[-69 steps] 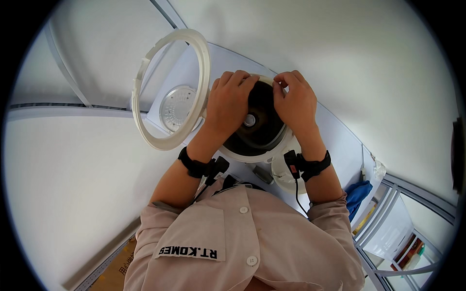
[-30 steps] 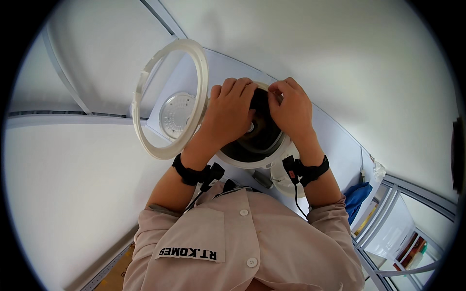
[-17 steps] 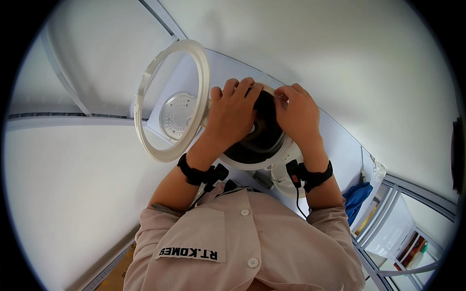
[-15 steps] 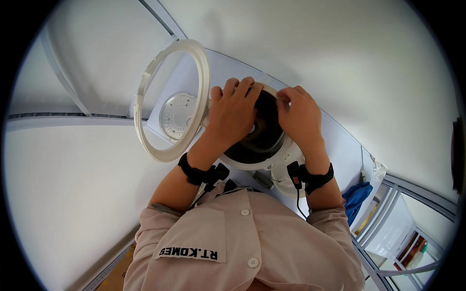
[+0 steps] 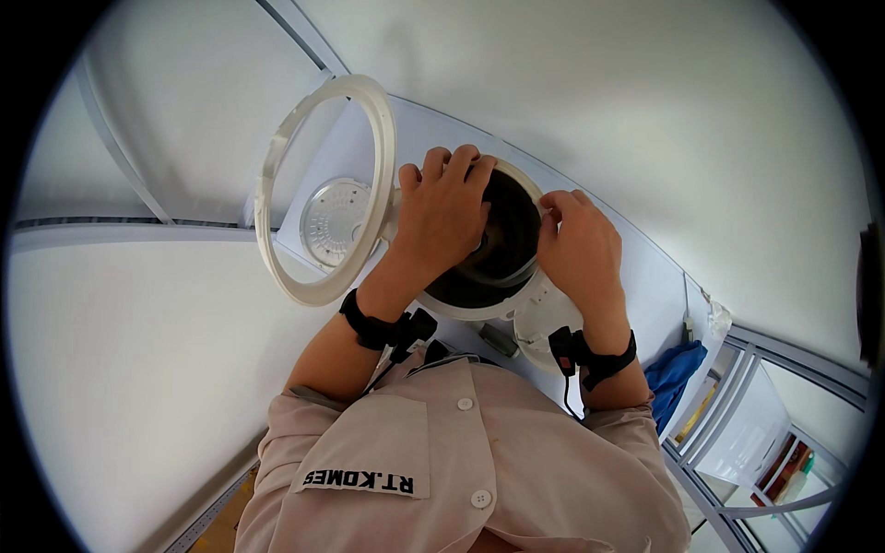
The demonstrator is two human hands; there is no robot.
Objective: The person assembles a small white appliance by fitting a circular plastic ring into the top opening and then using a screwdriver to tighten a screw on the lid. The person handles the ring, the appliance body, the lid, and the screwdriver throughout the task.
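Observation:
A white rice cooker body [image 5: 512,307] with a dark inside stands in front of me. Its white ring-shaped lid frame [image 5: 387,138] is raised on the left side. My left hand [image 5: 442,212] reaches over the opening, its fingers bent over the far left rim and the thumb toward the inside. At the right rim is my right hand [image 5: 583,247], with thumb and forefinger drawn together in a pinch. What that pinch holds, if anything, is hidden. Both palms face away from view.
Behind the raised ring lies a round perforated disc [image 5: 336,221]. A white round part [image 5: 544,323] sits below my right wrist. Blue cloth [image 5: 676,380] hangs at the table's right end, near a metal frame [image 5: 728,415]. White panels enclose the table.
My right hand has slid right and a little nearer along the rim. The left hand stays in nearly the same place, and the raised ring has barely shifted.

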